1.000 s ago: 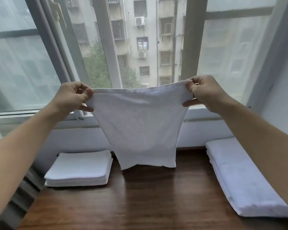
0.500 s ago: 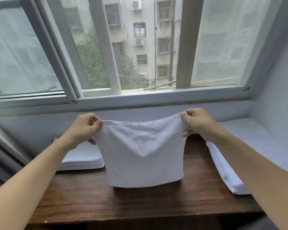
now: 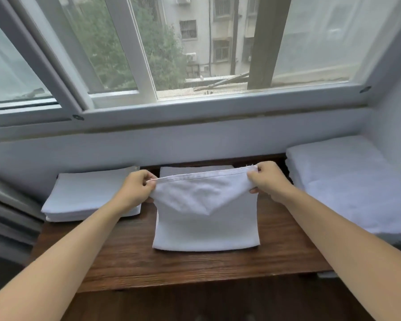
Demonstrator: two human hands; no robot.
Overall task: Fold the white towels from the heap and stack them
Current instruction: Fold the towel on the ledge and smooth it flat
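Above the dark brown wooden tabletop point(image 3: 130, 262), the left hand point(image 3: 137, 188) and right hand point(image 3: 267, 180) each pinch a top corner of the white cotton towel point(image 3: 206, 218), likely to keep its hem taut while its lower half settles flat for folding. Left of that towel sits a neat stack of folded white towels point(image 3: 88, 195); right of it lies the thick white heap point(image 3: 347, 186). Behind it runs a white-framed window point(image 3: 195, 105).

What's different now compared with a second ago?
Both hands, left hand and right hand, have brought the towel down from window height; its lower half now lies on the wooden table. Each keeps its grip on a top corner. The folded stack and the heap stayed put.
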